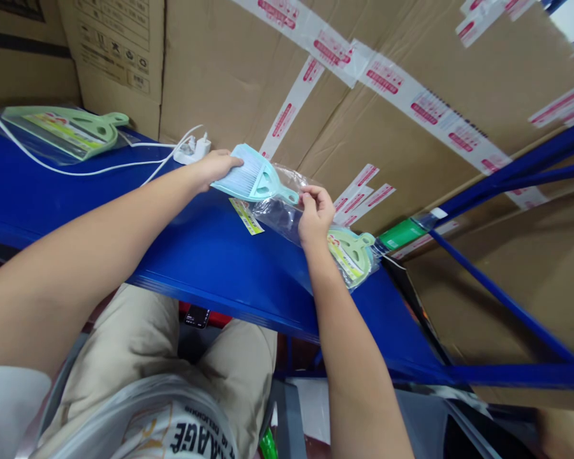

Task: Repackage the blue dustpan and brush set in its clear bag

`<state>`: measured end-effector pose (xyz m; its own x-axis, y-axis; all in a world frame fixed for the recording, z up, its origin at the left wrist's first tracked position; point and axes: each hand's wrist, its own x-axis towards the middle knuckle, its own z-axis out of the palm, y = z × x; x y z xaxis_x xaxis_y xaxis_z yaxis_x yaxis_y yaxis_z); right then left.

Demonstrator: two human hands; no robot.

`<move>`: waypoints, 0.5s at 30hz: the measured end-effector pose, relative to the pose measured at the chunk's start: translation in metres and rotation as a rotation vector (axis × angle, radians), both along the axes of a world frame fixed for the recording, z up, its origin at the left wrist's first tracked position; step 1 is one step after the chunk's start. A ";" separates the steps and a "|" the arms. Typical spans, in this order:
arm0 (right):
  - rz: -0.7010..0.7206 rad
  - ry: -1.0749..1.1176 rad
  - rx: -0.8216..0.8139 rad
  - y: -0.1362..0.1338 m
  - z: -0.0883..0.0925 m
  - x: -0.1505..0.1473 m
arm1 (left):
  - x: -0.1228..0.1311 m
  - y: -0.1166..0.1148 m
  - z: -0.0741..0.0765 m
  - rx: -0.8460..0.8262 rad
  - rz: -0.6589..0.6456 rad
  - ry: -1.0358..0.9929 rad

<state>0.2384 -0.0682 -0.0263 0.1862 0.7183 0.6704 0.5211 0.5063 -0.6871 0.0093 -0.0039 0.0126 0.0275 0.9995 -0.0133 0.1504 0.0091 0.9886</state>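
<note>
A light blue dustpan and brush set (249, 175) is held above the blue shelf, with its pale bristles toward the left and its handle toward the right. My left hand (215, 168) grips its wide bristle end, thumb on top. My right hand (317, 213) is closed in a pinch at the tip of the handle; whether it also pinches plastic, I cannot tell. A clear plastic bag (282, 215) lies under and behind the handle. Just below the set is a yellow-green label card (247, 217). Beside my right wrist sits a bagged green dustpan set (354, 252).
Another bagged green dustpan (67, 131) lies at the far left. A white power strip (192, 150) with cables is behind my left hand. Taped cardboard boxes (210, 70) wall the back. A green packet (404, 234) and blue rack bars (497, 280) stand at right.
</note>
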 end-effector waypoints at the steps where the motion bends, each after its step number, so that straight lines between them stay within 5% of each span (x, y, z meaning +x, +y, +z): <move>1: 0.008 -0.008 -0.004 0.000 0.001 0.000 | 0.000 -0.001 0.001 -0.002 0.002 -0.006; 15: 0.099 0.028 0.060 -0.007 -0.002 -0.012 | 0.008 -0.006 -0.001 0.030 -0.020 0.008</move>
<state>0.2262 -0.0755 -0.0284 0.1353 0.6930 0.7081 0.4477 0.5948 -0.6677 0.0173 -0.0104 0.0111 0.0472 0.9988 0.0164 0.1580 -0.0237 0.9872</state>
